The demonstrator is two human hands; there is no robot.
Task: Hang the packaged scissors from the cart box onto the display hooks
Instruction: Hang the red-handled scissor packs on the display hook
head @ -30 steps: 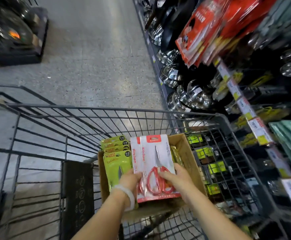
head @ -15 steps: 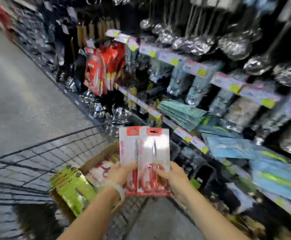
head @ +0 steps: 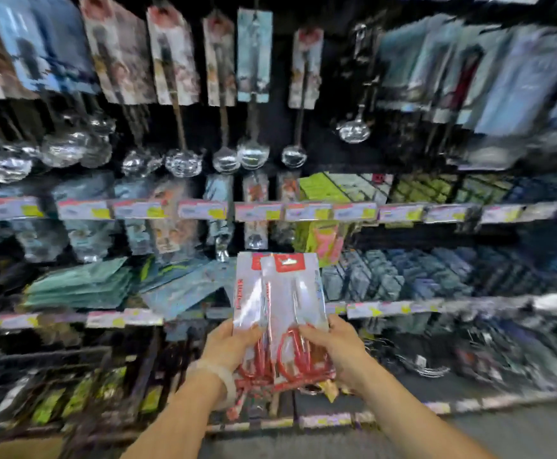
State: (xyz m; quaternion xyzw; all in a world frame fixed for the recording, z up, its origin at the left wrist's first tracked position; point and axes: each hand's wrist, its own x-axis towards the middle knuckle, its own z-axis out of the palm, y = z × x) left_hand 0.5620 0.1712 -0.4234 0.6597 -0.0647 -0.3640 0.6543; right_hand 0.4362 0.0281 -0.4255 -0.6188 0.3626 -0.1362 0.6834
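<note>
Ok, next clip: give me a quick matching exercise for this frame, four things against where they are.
Things:
1. scissors packs
2. ladles
3. left hand
4. right hand

Places:
A. hanging along the top of the display
B. gripping the packs' right edge
C. held upright in front of the shelves
D. gripping the packs' left edge

Pairs: 1-C, 2-A, 3-D, 4-B
</note>
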